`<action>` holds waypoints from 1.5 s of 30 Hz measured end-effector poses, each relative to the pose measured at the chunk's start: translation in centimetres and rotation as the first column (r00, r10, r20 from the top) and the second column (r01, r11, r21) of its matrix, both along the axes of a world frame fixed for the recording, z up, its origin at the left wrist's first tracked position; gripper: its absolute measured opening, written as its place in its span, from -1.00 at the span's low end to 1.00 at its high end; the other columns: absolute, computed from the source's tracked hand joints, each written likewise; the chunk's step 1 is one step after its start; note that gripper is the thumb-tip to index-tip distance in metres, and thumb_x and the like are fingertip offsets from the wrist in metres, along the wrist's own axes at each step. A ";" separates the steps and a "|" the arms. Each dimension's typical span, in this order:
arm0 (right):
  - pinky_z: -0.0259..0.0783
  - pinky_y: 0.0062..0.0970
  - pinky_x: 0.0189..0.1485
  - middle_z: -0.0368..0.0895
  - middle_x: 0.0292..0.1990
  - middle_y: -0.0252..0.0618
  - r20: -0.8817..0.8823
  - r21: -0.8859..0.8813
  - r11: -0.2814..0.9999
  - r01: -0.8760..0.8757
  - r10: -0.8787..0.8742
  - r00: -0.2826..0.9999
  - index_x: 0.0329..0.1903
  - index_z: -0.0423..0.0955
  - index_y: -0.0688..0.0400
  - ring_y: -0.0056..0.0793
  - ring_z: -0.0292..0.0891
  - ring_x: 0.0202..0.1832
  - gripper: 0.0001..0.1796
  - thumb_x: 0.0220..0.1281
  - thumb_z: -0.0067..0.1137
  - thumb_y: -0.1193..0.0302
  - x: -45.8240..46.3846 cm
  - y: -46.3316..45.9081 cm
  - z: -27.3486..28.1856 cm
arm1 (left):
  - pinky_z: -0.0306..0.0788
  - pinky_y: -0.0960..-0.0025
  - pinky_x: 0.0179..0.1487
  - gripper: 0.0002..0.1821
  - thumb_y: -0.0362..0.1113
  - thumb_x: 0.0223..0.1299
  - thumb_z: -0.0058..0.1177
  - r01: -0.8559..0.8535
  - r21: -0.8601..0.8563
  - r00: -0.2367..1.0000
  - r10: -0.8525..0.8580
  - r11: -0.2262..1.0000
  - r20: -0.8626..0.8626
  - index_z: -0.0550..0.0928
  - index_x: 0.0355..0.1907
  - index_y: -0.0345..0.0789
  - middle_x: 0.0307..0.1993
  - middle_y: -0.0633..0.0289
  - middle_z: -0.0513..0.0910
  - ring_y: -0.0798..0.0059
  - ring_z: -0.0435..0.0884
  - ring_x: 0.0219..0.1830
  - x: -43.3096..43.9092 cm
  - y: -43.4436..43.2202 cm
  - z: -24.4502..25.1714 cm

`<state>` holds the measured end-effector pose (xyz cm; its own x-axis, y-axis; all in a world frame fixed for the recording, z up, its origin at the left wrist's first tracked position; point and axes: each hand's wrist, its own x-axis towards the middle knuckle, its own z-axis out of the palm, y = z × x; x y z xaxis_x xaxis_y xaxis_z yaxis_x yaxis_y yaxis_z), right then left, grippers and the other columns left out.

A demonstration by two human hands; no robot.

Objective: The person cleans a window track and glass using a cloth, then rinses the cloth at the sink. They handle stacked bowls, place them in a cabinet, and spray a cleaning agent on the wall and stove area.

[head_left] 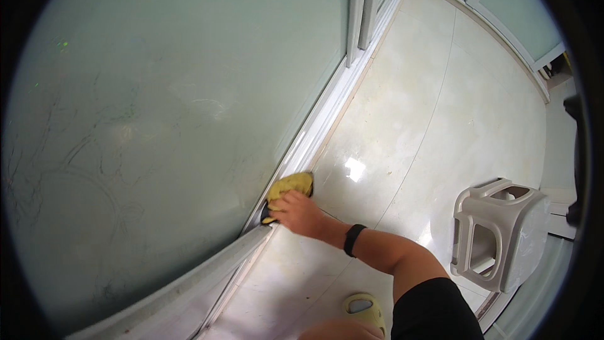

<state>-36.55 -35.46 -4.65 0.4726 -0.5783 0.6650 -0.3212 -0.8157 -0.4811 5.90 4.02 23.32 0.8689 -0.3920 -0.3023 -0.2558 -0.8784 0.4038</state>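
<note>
My right hand [299, 213] presses a yellow cloth [292, 184] with dark edging onto the white sliding-door track [309, 144]. Its fingers are curled over the cloth, and a black band [353, 240] circles the wrist. Beside the hand, a large frosted glass door panel [188, 104] rises on the left, with dark streaks and smudges across its surface. The panel's pale bottom frame [188, 276] runs down towards the lower left from near the cloth. My left hand is out of view.
A grey-beige plastic step stool [500, 236] lies at the right on glossy floor tiles [401, 118]. Near my bare leg [339, 330] is a yellow-green slipper [365, 311]. Upright door frames [361, 9] stand at the track's far end, and glass-fronted cabinet doors [505, 4] line the upper right.
</note>
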 end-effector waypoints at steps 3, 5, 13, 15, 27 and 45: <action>0.36 -0.30 0.05 0.58 -0.06 -0.31 -0.263 -0.030 0.998 -0.049 0.039 0.964 -0.25 0.60 0.04 -0.30 0.47 -0.07 -0.83 0.13 0.11 0.32 -2.6 -2.5 -0.8 | 0.35 0.09 0.24 -0.70 -0.29 0.32 -0.02 -0.050 -0.112 0.997 0.043 0.992 -0.060 0.64 -0.05 -0.44 -0.04 -0.16 0.63 -0.01 0.54 0.10 0.2 0.7 -0.3; 0.34 -0.19 0.06 0.54 -0.11 -0.17 -0.059 -0.025 0.992 0.120 -0.121 0.991 -0.20 0.54 0.08 -0.12 0.44 -0.03 -0.82 0.25 -0.01 0.34 -7.9 -8.2 -1.5 | 0.35 0.10 0.24 -0.70 -0.29 0.32 -0.03 -0.082 -0.183 0.992 0.063 0.980 -0.105 0.63 -0.04 -0.44 -0.03 -0.15 0.62 0.00 0.54 0.10 0.5 1.6 -0.3; 0.38 -0.12 -0.01 0.54 -0.22 -0.06 -0.172 0.091 0.686 0.721 -0.703 0.690 -0.22 0.52 0.20 0.02 0.45 -0.10 -0.82 0.08 0.02 0.53 -13.6 -19.2 -1.8 | 0.35 0.10 0.24 -0.69 -0.28 0.33 -0.03 -0.235 -0.593 0.908 -0.045 0.770 -0.418 0.62 -0.02 -0.44 -0.02 -0.15 0.62 0.02 0.55 0.11 3.8 10.3 2.9; 0.36 -0.11 -0.02 0.51 -0.22 -0.06 -0.124 0.024 0.829 0.559 -0.553 0.824 -0.26 0.49 0.21 0.02 0.42 -0.11 -0.81 0.00 0.04 0.61 -11.0 -14.2 -1.9 | 0.35 0.10 0.25 -0.68 -0.28 0.33 -0.03 -0.254 -0.629 0.895 -0.068 0.735 -0.442 0.62 -0.02 -0.45 -0.02 -0.15 0.62 0.03 0.55 0.11 4.7 11.6 3.1; 0.36 -0.27 0.15 0.52 -0.04 -0.04 0.273 0.574 0.815 0.082 -0.284 0.919 -0.06 0.45 0.27 -0.04 0.45 0.03 -0.69 0.09 0.08 0.68 4.2 14.2 -1.9 | 0.26 0.39 0.25 -0.37 0.15 0.31 0.03 -0.167 -0.343 0.984 0.133 0.924 -0.121 0.52 0.13 -0.39 0.01 0.24 0.57 0.50 0.48 0.08 3.5 10.5 3.0; 0.37 -0.34 0.21 0.40 0.28 -0.15 -0.813 0.009 0.829 -0.560 0.332 0.479 0.10 0.48 0.21 -0.20 0.40 0.15 -0.57 0.12 0.03 0.47 26.9 31.0 1.6 | 0.33 0.34 0.25 -0.54 -0.05 0.42 -0.06 0.114 -0.282 0.784 -0.261 0.953 -0.564 0.51 0.17 -0.34 0.12 0.21 0.57 0.42 0.50 0.16 5.9 30.7 -3.7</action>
<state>-9.61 -4.49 -3.07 0.9997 -0.0226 -0.0021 -0.0227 -0.9994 -0.0267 11.76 34.70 19.62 0.4516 -0.6473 -0.6141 -0.0544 -0.7070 0.7052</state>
